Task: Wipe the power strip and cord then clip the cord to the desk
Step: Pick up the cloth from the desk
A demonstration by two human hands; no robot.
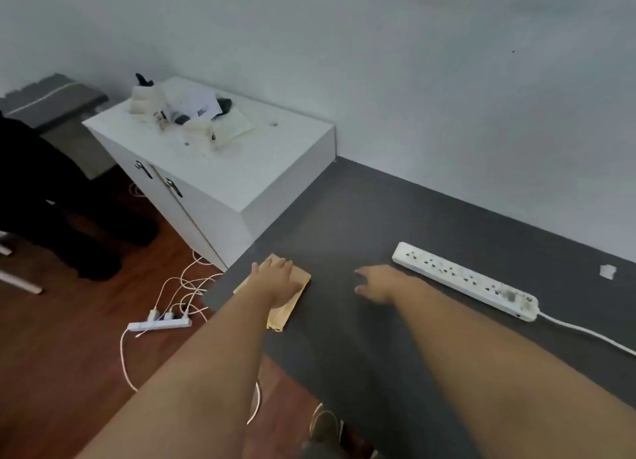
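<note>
Matt dark-grey tabletop (361,217), smooth. On tabletop: white plastic power strip (464,279), speckled with grime; soft yellow cloth (292,300). Beside tabletop: glossy brown wood floor (62,338).

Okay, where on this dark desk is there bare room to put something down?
The dark grey desk is bare behind both hands, up to the wall, and between the white power strip and the small white clip. The yellow cloth under the left hand takes the left edge.

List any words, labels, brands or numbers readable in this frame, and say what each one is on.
None can be read.
Power strip on the desk: no legible marking.
Small bottle on the white cabinet: dark print, too blurred to read.
Papers on the cabinet: printed patches, too blurred.
Yellow cloth under the left hand: no text visible.
</note>
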